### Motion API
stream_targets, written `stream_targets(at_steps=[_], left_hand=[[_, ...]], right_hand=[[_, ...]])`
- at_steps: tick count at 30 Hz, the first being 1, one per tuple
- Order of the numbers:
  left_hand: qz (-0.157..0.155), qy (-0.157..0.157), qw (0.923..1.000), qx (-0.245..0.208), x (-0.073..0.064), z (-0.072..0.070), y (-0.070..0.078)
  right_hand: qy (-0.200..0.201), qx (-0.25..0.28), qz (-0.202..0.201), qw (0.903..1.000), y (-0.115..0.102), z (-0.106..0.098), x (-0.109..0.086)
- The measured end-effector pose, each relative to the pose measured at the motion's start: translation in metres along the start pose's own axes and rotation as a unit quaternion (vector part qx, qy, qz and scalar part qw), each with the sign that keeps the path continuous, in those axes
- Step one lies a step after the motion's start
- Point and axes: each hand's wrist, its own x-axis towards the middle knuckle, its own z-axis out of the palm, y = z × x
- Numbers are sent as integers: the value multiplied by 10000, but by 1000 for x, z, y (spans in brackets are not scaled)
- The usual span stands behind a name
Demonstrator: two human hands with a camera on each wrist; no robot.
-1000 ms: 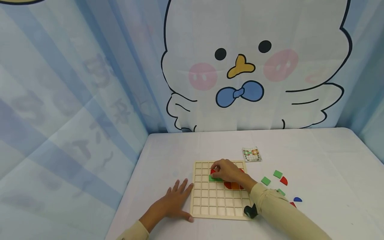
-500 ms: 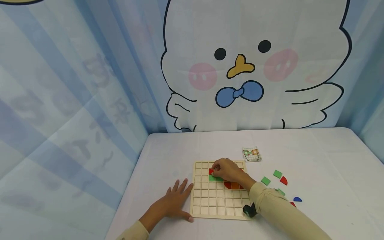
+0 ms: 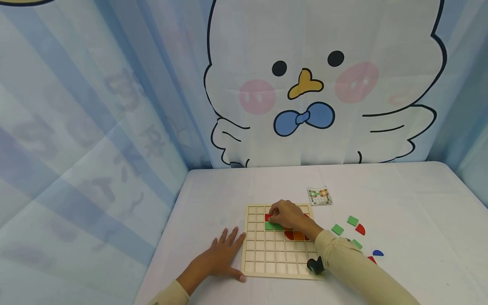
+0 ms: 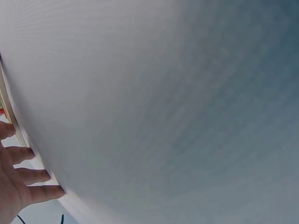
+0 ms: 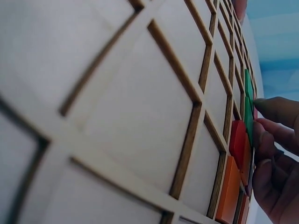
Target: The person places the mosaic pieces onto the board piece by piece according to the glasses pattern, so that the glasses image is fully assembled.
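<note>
A light wooden grid board (image 3: pixel 263 245) lies on the white table. My right hand (image 3: pixel 287 214) bends over its far part, thumb and fingertips pinching a red tile (image 3: pixel 267 217) at a cell. Just below that tile, green tiles (image 3: pixel 269 226) sit in the grid, with orange pieces (image 3: pixel 299 235) to their right, partly under the wrist. In the right wrist view, the curled fingers of the right hand (image 5: pixel 280 149) are at the green tiles (image 5: pixel 248 102). My left hand (image 3: pixel 221 256) rests with spread fingers along the board's left edge, thumb at the near corner.
A small pattern card (image 3: pixel 320 196) lies behind the board's right corner. Several loose pieces are scattered to the right, among them a green square (image 3: pixel 352 220), a red quarter-round (image 3: pixel 360 229) and a blue half-round (image 3: pixel 378 253). A printed curtain (image 3: pixel 305 148) stands behind the table.
The red tile, earlier raised with a rounded edge showing, now looks flatter in its cell beside the green tiles. The right hand shifted only slightly; the left hand stayed still.
</note>
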Motion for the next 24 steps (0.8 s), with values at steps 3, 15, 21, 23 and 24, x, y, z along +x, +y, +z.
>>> stream_targets(at_steps=[3,15,21,23,24], left_hand=[[-21,1,10000,-5,1,0,0],[-73,-31,10000,-43,-2,-3,3],[-77,-41,10000,-24,-1,-3,3],[-72,-48,10000,-8,0,-2,2],[-70,-47,10000,0,0,-2,2]], right_hand=[[-4,-23,38,10000,-1,0,1],[-17,-141,206,9997,-5,-1,2],[-21,-181,202,9996,-4,0,3],[-12,-197,186,9996,-4,0,3],[-22,-204,171,9996,-4,0,2]])
